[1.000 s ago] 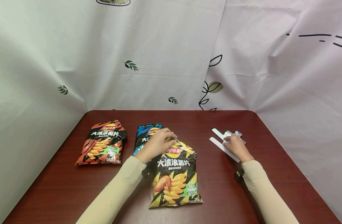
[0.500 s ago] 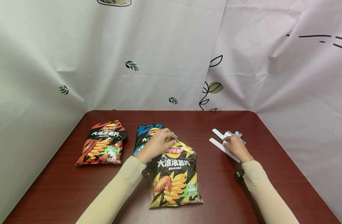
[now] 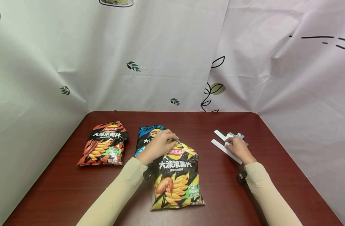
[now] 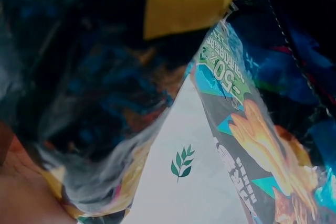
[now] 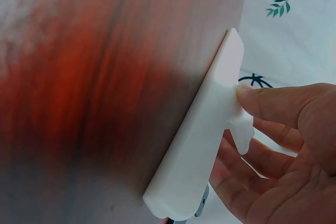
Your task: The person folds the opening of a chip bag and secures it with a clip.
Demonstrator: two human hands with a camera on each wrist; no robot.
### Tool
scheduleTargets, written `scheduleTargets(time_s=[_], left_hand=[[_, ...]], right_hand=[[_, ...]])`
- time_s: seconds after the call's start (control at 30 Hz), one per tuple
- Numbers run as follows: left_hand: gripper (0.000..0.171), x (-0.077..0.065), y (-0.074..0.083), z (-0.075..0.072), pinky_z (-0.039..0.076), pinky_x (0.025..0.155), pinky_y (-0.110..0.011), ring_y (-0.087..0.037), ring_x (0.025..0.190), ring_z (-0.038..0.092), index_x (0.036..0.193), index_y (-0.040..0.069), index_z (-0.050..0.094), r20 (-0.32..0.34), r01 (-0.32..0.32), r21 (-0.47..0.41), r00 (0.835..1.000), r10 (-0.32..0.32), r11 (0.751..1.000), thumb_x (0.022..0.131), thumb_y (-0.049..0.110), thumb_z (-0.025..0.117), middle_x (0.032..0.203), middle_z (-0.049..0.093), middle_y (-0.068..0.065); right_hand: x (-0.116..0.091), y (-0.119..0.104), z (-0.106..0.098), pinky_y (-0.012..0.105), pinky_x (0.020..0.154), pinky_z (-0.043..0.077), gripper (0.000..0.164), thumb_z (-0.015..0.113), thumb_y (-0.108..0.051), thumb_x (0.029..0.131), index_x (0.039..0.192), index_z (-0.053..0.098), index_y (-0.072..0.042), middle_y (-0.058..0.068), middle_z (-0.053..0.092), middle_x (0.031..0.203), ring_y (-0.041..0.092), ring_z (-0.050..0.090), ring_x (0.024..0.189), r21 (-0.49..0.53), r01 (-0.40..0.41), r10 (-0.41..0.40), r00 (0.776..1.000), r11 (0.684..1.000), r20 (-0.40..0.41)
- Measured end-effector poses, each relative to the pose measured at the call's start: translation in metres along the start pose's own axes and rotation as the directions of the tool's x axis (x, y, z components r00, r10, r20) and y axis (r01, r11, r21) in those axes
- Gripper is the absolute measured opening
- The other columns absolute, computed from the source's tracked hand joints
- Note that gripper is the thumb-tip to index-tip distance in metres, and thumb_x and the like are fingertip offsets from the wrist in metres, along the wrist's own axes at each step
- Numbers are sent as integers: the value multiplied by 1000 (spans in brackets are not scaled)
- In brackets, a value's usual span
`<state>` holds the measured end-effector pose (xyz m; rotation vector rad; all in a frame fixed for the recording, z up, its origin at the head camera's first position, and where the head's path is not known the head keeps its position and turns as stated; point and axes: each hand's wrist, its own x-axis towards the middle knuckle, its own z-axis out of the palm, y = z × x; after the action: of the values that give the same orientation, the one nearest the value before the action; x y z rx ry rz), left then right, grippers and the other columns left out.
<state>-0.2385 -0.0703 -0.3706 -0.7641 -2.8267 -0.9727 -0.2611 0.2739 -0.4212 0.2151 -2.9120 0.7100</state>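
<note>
A yellow and black chip bag lies at the front middle of the table. My left hand grips its top end; in the left wrist view the raised dark side of the bag hides most of the fingers. At the right, my right hand pinches the tab of a long white bag clip. The right wrist view shows the thumb on that tab and the clip's bar against the table. Just behind it lies another pale clip.
A blue chip bag lies behind my left hand, partly covered. Farther left is a red and black chip bag. More clip parts show beyond my right hand. A white printed curtain stands around the table.
</note>
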Motion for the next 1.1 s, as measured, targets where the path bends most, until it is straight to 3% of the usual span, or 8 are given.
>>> scheduleTargets(time_s=[0.33, 0.67, 1.1], left_hand=[[21, 0, -1, 1, 45, 68, -28, -11, 78, 49, 111, 15, 72, -8, -14, 6, 1000, 14, 1000, 93, 23, 64, 102, 62, 1], [22, 0, -1, 1, 45, 68, -28, -11, 80, 50, 112, 14, 72, -3, -18, 14, 1000, 18, 1000, 94, 23, 63, 104, 62, 0], [21, 1, -1, 1, 45, 68, -27, -10, 77, 50, 111, 14, 72, -11, -37, 24, 999, 38, 999, 95, 21, 61, 103, 63, 0]], right_hand=[[1, -1, -1, 45, 72, 49, 17, 65, -3, 85, 97, 69, 8, 24, 68, 94, 33, 62, 83, 11, 14, -14, 1000, 1000, 7], [0, -4, -2, 37, 68, 45, 17, 59, -4, 90, 99, 69, 7, 23, 68, 95, 28, 59, 80, 26, -3, 2, 1000, 1000, 20], [-1, -5, -4, 36, 68, 46, 19, 59, -3, 90, 101, 69, 10, 25, 68, 96, 31, 61, 80, 34, 15, -16, 1000, 999, 7]])
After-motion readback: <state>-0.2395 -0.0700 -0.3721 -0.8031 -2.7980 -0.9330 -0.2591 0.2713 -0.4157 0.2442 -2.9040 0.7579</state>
